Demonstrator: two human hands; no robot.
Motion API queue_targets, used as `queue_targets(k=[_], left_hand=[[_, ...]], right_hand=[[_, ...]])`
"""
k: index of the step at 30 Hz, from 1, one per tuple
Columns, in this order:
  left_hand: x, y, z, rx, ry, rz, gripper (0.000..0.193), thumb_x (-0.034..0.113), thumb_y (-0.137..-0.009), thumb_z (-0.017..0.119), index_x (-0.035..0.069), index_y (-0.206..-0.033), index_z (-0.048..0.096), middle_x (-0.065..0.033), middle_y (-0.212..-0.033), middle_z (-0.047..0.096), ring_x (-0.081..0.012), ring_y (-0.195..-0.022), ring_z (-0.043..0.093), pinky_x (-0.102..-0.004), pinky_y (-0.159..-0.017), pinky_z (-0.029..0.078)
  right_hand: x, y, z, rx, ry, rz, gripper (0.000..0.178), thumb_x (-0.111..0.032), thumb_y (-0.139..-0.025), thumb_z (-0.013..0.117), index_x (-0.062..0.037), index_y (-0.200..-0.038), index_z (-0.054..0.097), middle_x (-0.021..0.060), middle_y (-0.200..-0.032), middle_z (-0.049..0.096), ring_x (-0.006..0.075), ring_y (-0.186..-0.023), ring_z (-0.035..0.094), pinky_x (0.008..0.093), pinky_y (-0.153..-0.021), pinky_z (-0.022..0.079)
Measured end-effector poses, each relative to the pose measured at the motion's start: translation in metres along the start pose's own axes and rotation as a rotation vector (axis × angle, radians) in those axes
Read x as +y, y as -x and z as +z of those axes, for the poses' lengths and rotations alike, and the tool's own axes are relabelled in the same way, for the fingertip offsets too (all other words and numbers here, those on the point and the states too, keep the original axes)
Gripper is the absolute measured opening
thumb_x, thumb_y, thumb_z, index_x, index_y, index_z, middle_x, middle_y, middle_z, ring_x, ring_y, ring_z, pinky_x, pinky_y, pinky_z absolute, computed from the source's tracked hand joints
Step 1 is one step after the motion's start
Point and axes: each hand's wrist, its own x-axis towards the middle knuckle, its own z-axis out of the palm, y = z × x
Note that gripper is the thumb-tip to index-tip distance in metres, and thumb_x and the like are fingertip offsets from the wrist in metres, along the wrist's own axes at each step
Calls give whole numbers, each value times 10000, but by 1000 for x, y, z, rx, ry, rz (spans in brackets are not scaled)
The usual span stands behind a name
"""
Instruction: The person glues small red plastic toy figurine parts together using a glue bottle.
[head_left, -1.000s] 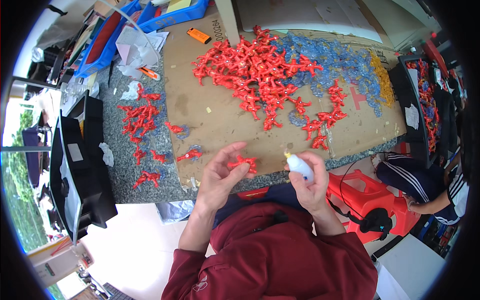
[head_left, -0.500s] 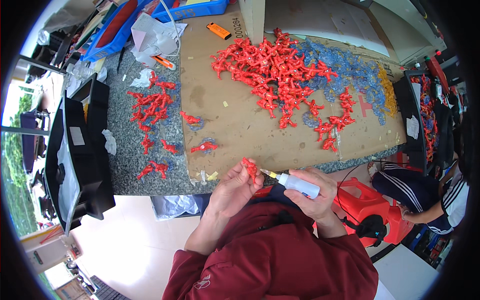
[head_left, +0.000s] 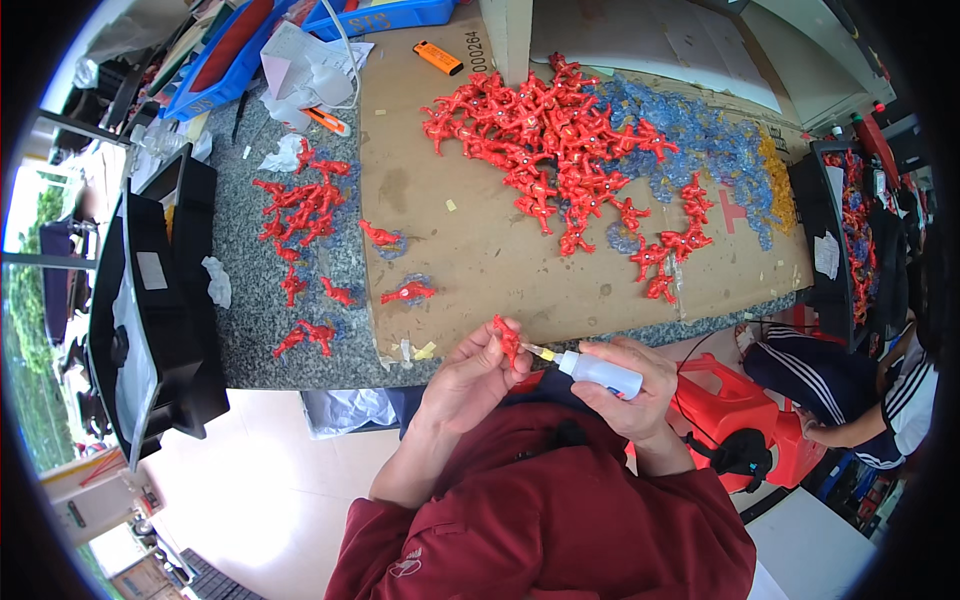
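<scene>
Between the fingertips of my left hand [head_left: 468,378] is a small red plastic figurine [head_left: 507,341], held up near the table's front edge. My right hand [head_left: 640,385] is wrapped round a translucent white squeeze bottle [head_left: 603,375], tilted to the left. Its thin nozzle [head_left: 540,351] with a yellow base points at the figurine and appears to touch it or nearly so. Ahead on the cardboard lies a large heap of similar red figurines [head_left: 545,130]. A smaller group of red figurines [head_left: 300,205] lies to the left, on clear bluish pieces.
Clear blue plastic pieces [head_left: 660,105] and yellow pieces [head_left: 773,185] spread at the far right of the cardboard [head_left: 440,270]. Black bins [head_left: 150,300] flank the table. An orange box cutter [head_left: 326,121] and orange lighter-like item [head_left: 438,58] lie farther back. Another person [head_left: 850,390] sits at right.
My left hand has turned the figurine slightly and shifted it a little right. The bottle's nozzle now meets or nearly meets the figurine lower down.
</scene>
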Motion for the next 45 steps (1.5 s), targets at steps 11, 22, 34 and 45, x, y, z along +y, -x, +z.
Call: queue_targets(k=[11, 22, 34, 45], left_hand=[[-1, -1, 0, 13, -209, 27, 206, 178, -908, 513, 69, -1081, 537, -28, -877, 510, -135, -792, 495, -254, -707, 389], [-5, -2, -7, -224, -254, 110, 140, 177, -896, 529, 89, -1005, 534, -66, -882, 495, -149, -764, 425, -250, -670, 359], [-5, 6, -9, -73, -202, 127, 236, 177, -881, 550, 75, -1093, 552, -69, -863, 509, -156, -763, 455, -253, -665, 368], [-15, -2, -11, -225, -18, 79, 285, 112, -799, 638, 125, -1072, 556, -31, -900, 513, -135, -739, 419, -236, -618, 344]], right_hand=[[-1, 2, -4, -26, -61, 37, 349, -72, -632, 765, 16, -945, 638, 78, -699, 627, 149, -543, 559, 253, -486, 421], [39, -24, 26, 41, -25, 190, 312, -14, -711, 689, -31, -1014, 613, 90, -915, 616, 184, -873, 590, 282, -733, 460], [46, -37, -18, 166, 528, 17, 296, -71, -715, 685, -32, -998, 610, 82, -907, 607, 266, -836, 549, 347, -720, 437], [48, -57, -14, 40, 782, 4, 181, -84, -699, 678, -60, -870, 625, 50, -823, 584, 226, -854, 505, 365, -729, 350]])
